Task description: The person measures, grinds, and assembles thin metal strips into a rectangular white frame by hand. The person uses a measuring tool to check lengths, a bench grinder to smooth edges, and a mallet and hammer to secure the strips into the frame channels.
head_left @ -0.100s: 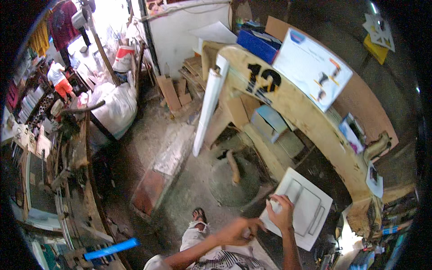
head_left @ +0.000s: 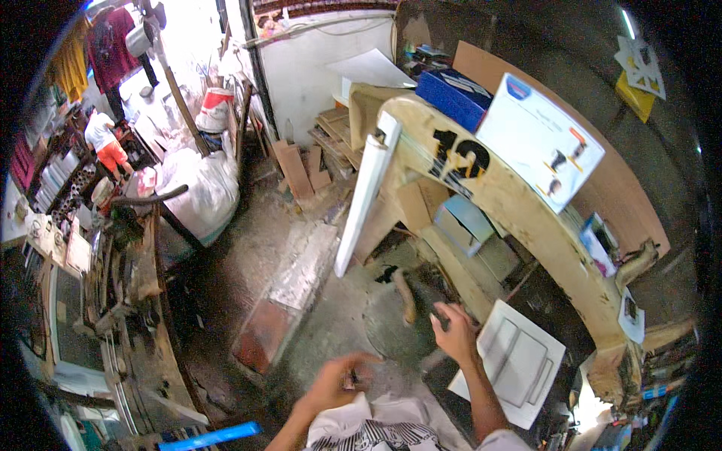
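Both hands are showing at the bottom of my feed, forearms coming up from the lower edge. I am seeing the left hand [head_left: 337, 382] curled narrow around something small and dark — too blurred for me to name — so I cannot tell whether it is truly gripping it. The right hand [head_left: 456, 336] is hovering with its fingers [head_left: 438, 322] spread loosely, holding nothing, just above the dusty concrete floor [head_left: 331, 316] and beside a white moulded panel [head_left: 514, 362] that is lying flat to its right. Just past the right hand, a short wooden handle [head_left: 404, 295] is resting on a round grey patch of floor. Further up, a long white strip [head_left: 364, 189] is leaning against a curved wooden frame [head_left: 519, 210] — the frame is carrying a white printed box [head_left: 538, 139] and a blue box [head_left: 453, 94]. Off to the left, a cluttered workbench [head_left: 128, 301] is running along the wall, well apart from both hands.
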`<state>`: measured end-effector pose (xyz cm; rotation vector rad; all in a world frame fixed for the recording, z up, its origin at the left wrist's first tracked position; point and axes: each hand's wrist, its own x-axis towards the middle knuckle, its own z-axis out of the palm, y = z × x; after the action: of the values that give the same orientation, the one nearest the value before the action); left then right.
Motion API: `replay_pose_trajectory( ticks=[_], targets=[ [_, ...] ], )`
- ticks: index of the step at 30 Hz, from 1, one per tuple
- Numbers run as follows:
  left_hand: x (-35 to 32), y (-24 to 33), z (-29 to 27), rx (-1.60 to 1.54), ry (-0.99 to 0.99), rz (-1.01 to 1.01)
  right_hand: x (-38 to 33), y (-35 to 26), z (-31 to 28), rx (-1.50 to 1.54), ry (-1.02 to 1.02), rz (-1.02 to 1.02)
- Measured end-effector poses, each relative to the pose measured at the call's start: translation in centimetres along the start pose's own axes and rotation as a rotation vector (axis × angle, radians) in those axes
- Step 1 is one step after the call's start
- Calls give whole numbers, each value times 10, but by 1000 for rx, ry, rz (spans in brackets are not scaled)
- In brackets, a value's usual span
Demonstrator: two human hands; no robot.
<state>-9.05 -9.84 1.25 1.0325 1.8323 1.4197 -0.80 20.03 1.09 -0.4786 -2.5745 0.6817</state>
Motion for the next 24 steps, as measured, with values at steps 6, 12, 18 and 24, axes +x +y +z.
replay_pose_trajectory(
  ticks=[6,12,18,24],
  targets=[
    [-222,-56,-184,633,512,-699,244,-104,154,90,-77,-25],
    [-266,-72,-144,352,690,-1280,447,-38,232,-151,114,-16],
    [-186,-55,-173,485,805,-1360,532,-19,273,-300,-27,57],
    [-195,-97,-170,333,876,-1436,540,0,319,-249,123,137]
  ],
)
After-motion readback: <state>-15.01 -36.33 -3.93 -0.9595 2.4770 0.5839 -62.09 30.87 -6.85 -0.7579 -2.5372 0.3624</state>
